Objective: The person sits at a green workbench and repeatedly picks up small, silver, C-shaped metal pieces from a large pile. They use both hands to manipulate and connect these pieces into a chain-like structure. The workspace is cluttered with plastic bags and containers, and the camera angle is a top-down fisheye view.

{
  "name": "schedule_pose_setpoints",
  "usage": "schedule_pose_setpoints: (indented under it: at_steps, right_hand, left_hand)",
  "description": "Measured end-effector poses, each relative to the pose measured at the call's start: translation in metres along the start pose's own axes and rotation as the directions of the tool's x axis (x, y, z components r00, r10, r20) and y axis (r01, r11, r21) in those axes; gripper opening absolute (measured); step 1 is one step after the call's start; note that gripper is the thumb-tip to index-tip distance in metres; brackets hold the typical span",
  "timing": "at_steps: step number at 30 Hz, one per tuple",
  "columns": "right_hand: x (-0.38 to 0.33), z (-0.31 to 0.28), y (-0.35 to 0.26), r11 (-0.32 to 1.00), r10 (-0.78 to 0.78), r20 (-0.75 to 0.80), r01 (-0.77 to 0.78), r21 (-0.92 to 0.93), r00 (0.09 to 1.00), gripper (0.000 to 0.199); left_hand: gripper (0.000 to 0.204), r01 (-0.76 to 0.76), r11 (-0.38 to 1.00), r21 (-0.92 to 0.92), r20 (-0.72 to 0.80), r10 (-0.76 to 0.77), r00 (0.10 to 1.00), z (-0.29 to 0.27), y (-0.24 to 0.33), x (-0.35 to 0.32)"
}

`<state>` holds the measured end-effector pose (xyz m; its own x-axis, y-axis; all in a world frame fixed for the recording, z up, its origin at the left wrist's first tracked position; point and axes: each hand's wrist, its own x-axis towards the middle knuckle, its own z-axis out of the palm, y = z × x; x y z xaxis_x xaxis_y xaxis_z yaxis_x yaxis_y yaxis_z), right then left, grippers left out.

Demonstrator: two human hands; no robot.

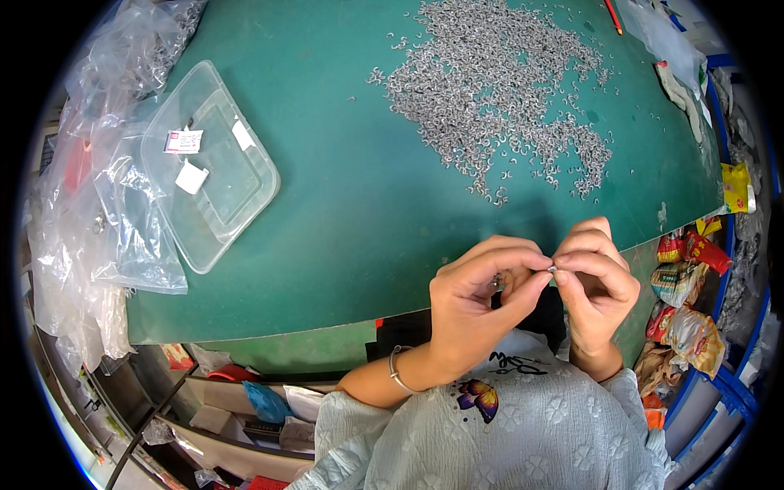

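Note:
My left hand [478, 298] and my right hand [600, 286] meet above the near edge of the green table, fingertips touching. Between their thumbs and forefingers sits a small silvery metal piece [553, 269], pinched from both sides; its exact shape is mostly hidden by the fingers. Something small and shiny also shows among the curled fingers of my left hand, too small to make out. Beyond my hands, a wide pile of small C-shaped metal pieces [490, 82] spreads over the table, with single ones scattered round its edges.
On the table's left lies a clear plastic lid or shallow tray [253, 192] with a white block [192, 177] and a small printed packet [183, 142]. Clear plastic bags [139, 220] heap at the left edge. A red pencil [612, 16] and pale glove-like cloth [679, 98] lie far right.

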<state>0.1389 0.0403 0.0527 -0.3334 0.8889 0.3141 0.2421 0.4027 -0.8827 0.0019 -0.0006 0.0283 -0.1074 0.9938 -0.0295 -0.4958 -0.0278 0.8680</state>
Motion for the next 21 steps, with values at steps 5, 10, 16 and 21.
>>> schedule_pose_setpoints:
  at_steps: [5, 10, 16, 21]
  right_hand:
    - [-0.0005, -0.0002, -0.0004, 1.000, 0.002, 0.002, -0.002, -0.003, 1.000, 0.015]
    - [-0.0016, -0.0006, 0.0000, 1.000, 0.006, 0.007, -0.006, -0.004, 1.000, 0.016]
    - [-0.0014, 0.0006, -0.0010, 1.000, 0.015, 0.001, -0.015, 0.006, 1.000, 0.016]
    - [-0.0010, 0.0008, -0.0005, 1.000, 0.005, 0.003, -0.005, 0.007, 1.000, 0.016]
  left_hand:
    - [0.019, -0.003, 1.000, 0.003, -0.006, 0.003, 1.000, 0.0007, -0.0006, 0.0006]
    - [0.018, 0.023, 1.000, -0.011, -0.002, -0.023, 1.000, 0.0000, 0.0001, 0.0006]
    - [0.017, 0.040, 0.998, -0.040, 0.007, -0.039, 0.999, -0.0010, -0.0016, 0.0007]
    - [0.018, 0.043, 0.997, -0.060, 0.012, -0.042, 0.999, -0.0015, -0.0017, 0.0008]
